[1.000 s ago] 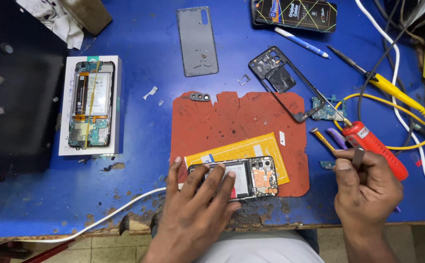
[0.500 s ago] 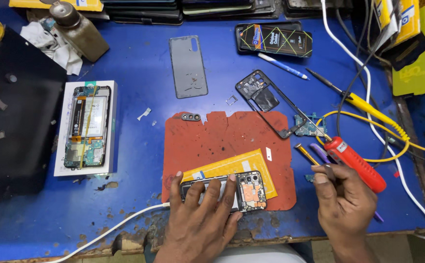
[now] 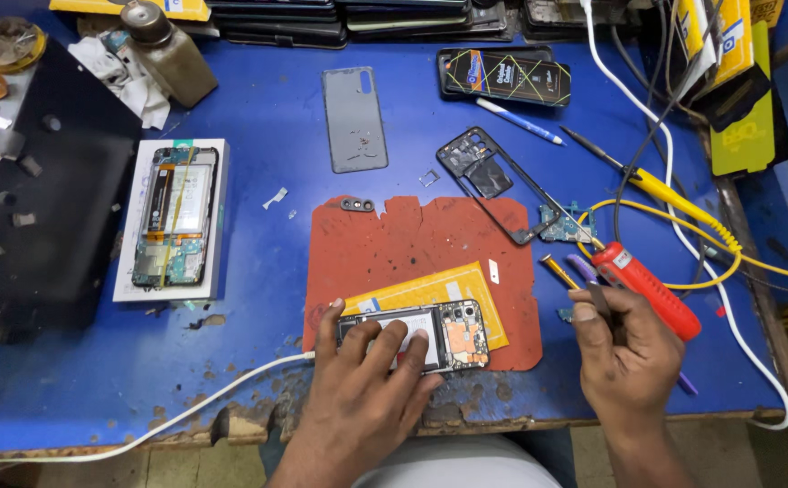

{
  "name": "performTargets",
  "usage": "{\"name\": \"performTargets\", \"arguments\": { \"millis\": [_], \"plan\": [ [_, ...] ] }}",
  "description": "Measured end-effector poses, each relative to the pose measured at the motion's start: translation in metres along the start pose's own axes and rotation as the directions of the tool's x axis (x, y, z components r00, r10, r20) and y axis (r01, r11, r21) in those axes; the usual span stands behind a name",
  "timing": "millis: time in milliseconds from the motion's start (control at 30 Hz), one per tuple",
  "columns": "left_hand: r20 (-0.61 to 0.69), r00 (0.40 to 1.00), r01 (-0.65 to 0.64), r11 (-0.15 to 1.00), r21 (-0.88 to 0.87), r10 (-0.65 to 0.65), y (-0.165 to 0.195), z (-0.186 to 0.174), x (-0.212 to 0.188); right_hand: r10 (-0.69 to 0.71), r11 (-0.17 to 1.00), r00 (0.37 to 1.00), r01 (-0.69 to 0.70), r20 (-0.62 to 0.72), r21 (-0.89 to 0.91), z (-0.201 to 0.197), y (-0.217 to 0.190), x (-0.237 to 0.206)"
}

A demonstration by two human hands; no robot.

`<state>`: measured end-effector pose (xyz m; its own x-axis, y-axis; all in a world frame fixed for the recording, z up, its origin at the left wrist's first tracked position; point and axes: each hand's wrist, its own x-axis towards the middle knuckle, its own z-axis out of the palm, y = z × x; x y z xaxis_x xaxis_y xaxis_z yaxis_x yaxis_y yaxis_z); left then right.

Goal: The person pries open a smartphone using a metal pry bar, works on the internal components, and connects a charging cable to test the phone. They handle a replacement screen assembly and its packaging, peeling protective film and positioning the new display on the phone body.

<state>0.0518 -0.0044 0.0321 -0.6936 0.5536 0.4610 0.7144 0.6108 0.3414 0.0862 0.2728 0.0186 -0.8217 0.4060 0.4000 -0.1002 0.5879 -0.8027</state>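
Left hand (image 3: 367,384): fingers spread, pressing opened phone (image 3: 417,336) flat on red mat (image 3: 412,248), 6 o'clock of table (image 3: 267,298).
Right hand (image 3: 624,357): pinching tweezers (image 3: 600,300), 3 o'clock of phone.
Soldering iron (image 3: 645,289): 1 o'clock of right hand.

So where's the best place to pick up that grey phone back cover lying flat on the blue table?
Grip the grey phone back cover by its two long edges near the middle, coming from above. It lies flat with bare table on both sides, so fingers can probably pinch there.
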Motion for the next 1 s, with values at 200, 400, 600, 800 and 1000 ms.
{"name": "performTargets", "arguments": {
  "millis": [200, 400, 600, 800, 1000],
  "plan": [
    [-0.216, 0.973, 0.044, 0.988, -0.149, -0.076, 0.0, -0.006, -0.014, -0.002, 0.997, 1.0, 0.002, 0.002, 0.074, -0.003, 0.005, -0.006],
    [-0.385, 0.87, 0.177, 0.925, -0.337, -0.306, -0.001, -0.003, -0.025, -0.011, 0.998, 1.0, 0.01, 0.012, 0.065, -0.005, 0.007, -0.011],
    [-0.399, 0.834, 0.204, 0.886, -0.416, -0.38, -0.002, 0.0, -0.032, -0.025, 0.994, 0.999, 0.022, 0.028, 0.109, -0.005, 0.009, -0.013],
    [-0.421, 0.836, 0.168, 0.895, -0.413, -0.351, -0.002, 0.001, -0.034, -0.023, 0.992, 0.998, 0.015, 0.056, 0.128, -0.004, 0.013, -0.014],
    [-0.349, 0.912, 0.101, 0.944, -0.314, -0.214, -0.003, -0.003, -0.024, -0.035, 0.991, 0.998, 0.027, 0.058, 0.131, -0.002, 0.014, -0.014]
  ]
}}
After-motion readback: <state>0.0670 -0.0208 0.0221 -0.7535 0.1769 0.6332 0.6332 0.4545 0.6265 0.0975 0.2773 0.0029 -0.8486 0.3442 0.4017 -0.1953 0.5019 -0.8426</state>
